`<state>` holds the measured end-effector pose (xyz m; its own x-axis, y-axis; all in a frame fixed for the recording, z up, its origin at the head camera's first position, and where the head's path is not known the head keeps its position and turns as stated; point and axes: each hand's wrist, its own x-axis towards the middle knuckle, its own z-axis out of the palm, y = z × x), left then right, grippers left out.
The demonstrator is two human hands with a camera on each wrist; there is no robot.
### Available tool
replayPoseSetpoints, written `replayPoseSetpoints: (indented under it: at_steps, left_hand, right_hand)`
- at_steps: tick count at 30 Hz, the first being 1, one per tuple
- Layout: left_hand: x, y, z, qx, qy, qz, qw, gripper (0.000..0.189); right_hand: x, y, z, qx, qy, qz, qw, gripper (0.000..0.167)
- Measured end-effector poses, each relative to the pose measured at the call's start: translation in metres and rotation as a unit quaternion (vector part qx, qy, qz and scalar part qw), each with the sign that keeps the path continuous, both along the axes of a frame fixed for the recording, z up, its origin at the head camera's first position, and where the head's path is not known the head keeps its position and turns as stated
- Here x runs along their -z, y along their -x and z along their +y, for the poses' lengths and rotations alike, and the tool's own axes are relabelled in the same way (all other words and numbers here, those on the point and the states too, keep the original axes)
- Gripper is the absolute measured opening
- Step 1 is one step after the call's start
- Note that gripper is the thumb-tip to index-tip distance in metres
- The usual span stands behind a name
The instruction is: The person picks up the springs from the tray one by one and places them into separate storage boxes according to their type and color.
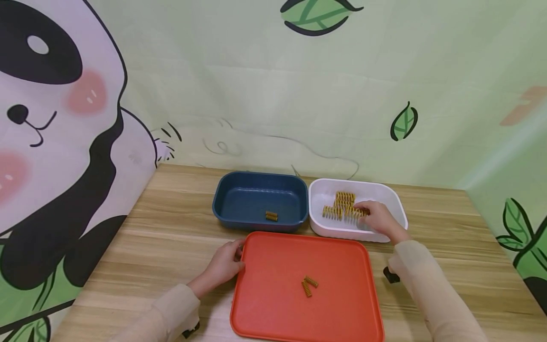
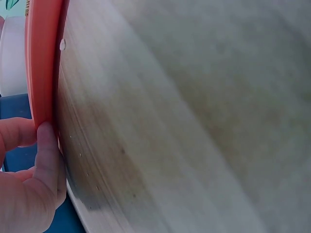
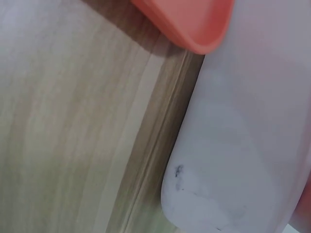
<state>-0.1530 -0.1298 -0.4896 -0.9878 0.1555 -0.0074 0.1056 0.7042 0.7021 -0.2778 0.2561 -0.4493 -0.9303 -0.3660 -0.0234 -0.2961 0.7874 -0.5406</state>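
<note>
My left hand (image 1: 224, 261) pinches the left rim of the red tray (image 1: 273, 318). In the left wrist view, the thumb and fingers lie on either side of that tray's edge. Two brass-coloured coil springs (image 1: 306, 288) lie near the middle of the tray, close together. My right hand (image 1: 378, 218) reaches over the right side into the white bin (image 1: 386, 192), its fingertips among several coil springs (image 1: 337, 211). Whether it holds a spring I cannot tell. The right wrist view shows mostly the bin's outer wall (image 3: 233, 145).
A dark blue bin (image 1: 239, 194) stands left of the white one, with a small group of springs (image 1: 271, 216) inside. Both bins stand behind the tray on a wood-grain table (image 1: 171, 213). A printed cloth backdrop (image 1: 256, 95) rises behind the table.
</note>
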Motion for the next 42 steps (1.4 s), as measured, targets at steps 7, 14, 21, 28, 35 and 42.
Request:
replayPoseSetpoints:
  at_steps: [7,14,21,28,35,42]
  left_hand:
    - [0.0,0.0,0.0,0.002,0.001,0.005,1.0,0.053]
    - [-0.001,0.0,0.0,0.0,-0.002,-0.002,1.0,0.054]
    - [-0.001,-0.001,0.0,0.001,-0.002,0.002,1.0,0.053]
    - [0.001,0.0,0.0,0.001,-0.001,-0.002,1.0,0.053]
    - [0.001,0.0,-0.001,0.0,-0.001,-0.004,1.0,0.053]
    - [-0.001,-0.001,-0.001,0.0,-0.001,0.001,1.0,0.053]
  right_hand:
    - [-0.002,0.003,0.001,-0.005,-0.008,-0.01,0.9999,0.038]
    - [0.0,0.007,0.002,-0.001,-0.005,-0.03,0.9995,0.039]
    - [0.004,0.011,0.003,0.006,0.001,-0.057,0.9983,0.039]
    - [0.003,0.01,0.001,0.003,0.0,-0.071,0.9975,0.039]
    - [0.005,0.011,0.001,0.003,-0.003,-0.079,0.9968,0.037]
    - [0.007,0.012,0.001,0.014,0.002,-0.092,0.9956,0.038]
